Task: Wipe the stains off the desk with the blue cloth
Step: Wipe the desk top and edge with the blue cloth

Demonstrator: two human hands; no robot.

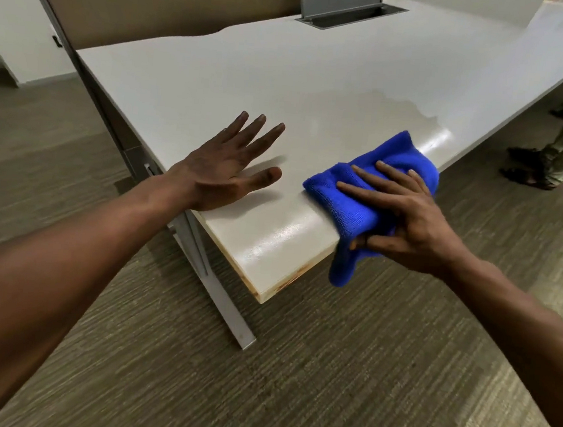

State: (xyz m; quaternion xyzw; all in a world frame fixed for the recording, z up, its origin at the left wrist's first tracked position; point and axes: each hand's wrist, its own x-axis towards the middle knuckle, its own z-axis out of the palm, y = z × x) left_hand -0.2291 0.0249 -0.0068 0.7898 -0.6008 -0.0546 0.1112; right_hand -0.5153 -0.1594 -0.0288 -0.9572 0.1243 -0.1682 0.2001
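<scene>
The blue cloth [359,199] lies bunched on the near right edge of the light grey desk [251,74], with one corner hanging over the edge. My right hand [405,217] presses on it with fingers spread on top and the thumb curled under the hanging part. My left hand [224,167] rests flat on the desk to the left of the cloth, fingers straight and spread. A damp sheen shows on the desk beyond the cloth. A brownish stain runs along the near corner edge [287,282].
A metal cable box with a raised lid [346,4] sits at the back of the desk. A beige partition [155,4] stands behind the desk. Another person's legs [558,149] stand at the right. Carpeted floor surrounds the desk legs.
</scene>
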